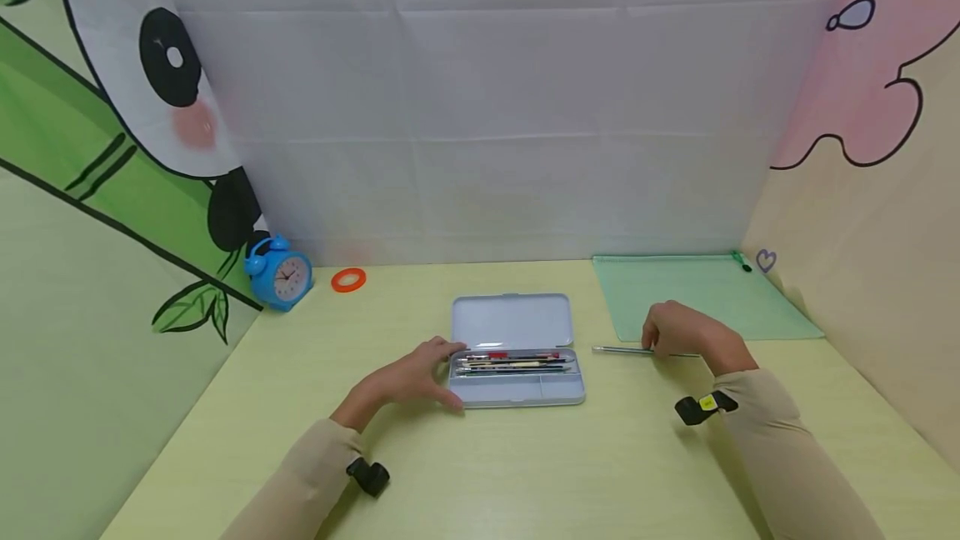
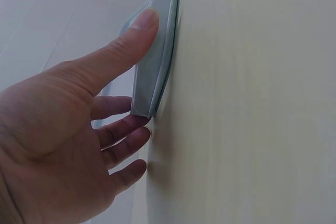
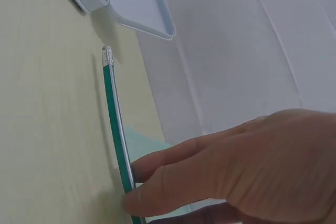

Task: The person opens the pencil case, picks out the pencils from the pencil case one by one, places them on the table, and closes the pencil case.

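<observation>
1. The pencil [image 1: 618,349] is on the right side of the table [image 1: 525,473], just beside the open case, its metal-capped end pointing toward it. The tip end is hidden under the hand, and I can't tell whether the pencil rests on the table or is slightly raised.
2. The right hand [image 1: 684,332] pinches the pencil between thumb and fingers, well back from the capped end. A light, firm pinch should do; squeezing may make the slim barrel roll or tilt.
3. The pencil looks roughly level. Holding it that way should prevent either end from catching.
4. The pencil case [image 1: 498,392] has its lid [image 1: 512,320] folded back. The left hand [image 1: 420,373] holds the case's left end, thumb at the front, fingers around the back corner. Gentle pressure there should stop it sliding without tipping it.
5. Inside, other pencils [image 1: 517,365] lie lengthwise in the back compartment; best not to jostle them.
6. A green pouch [image 1: 697,294] lies close behind the right hand, so the wrist should avoid dragging it.
7. The blue clock [image 1: 291,277] and orange ring [image 1: 348,280] stand well apart, out of the way.
</observation>
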A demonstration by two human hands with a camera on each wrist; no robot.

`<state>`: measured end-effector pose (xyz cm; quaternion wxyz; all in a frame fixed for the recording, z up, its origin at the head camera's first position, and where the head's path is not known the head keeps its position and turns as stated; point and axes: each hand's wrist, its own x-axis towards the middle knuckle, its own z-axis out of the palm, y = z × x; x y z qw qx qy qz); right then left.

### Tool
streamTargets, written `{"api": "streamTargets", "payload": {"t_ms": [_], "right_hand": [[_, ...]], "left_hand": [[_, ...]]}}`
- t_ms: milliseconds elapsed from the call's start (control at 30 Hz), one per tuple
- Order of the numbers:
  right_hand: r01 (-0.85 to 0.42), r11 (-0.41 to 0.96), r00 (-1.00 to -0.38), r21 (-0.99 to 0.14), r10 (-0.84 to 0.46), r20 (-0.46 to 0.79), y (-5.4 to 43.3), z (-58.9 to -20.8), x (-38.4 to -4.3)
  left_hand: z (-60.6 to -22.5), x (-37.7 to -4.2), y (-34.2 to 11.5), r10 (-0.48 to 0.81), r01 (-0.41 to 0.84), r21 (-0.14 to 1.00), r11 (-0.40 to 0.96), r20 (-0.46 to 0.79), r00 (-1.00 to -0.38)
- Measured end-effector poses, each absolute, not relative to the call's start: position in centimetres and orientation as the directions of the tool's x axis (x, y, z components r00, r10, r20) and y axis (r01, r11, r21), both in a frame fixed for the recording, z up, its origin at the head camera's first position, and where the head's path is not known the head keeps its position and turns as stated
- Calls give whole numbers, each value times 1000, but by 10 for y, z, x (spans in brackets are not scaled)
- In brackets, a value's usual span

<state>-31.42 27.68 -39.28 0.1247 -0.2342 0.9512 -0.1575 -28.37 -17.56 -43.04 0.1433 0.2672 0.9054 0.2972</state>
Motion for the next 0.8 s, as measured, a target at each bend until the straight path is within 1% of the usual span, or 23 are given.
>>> {"api": "streamTargets", "payload": {"t_ms": [267, 633, 800], "right_hand": [[-392, 864, -871, -317, -459, -174, 274, -395, -316], [-383, 870, -876, -312, -449, -175, 273, -401, -319], [-405, 858, -870, -315, -468, -156, 275, -403, -321]], "left_hand": [[-431, -284, -176, 570, 389, 629, 673, -106, -815], [-432, -285, -176, 565, 388, 620, 682, -110, -817], [-432, -286, -175, 562, 381, 618, 688, -121, -819]]}}
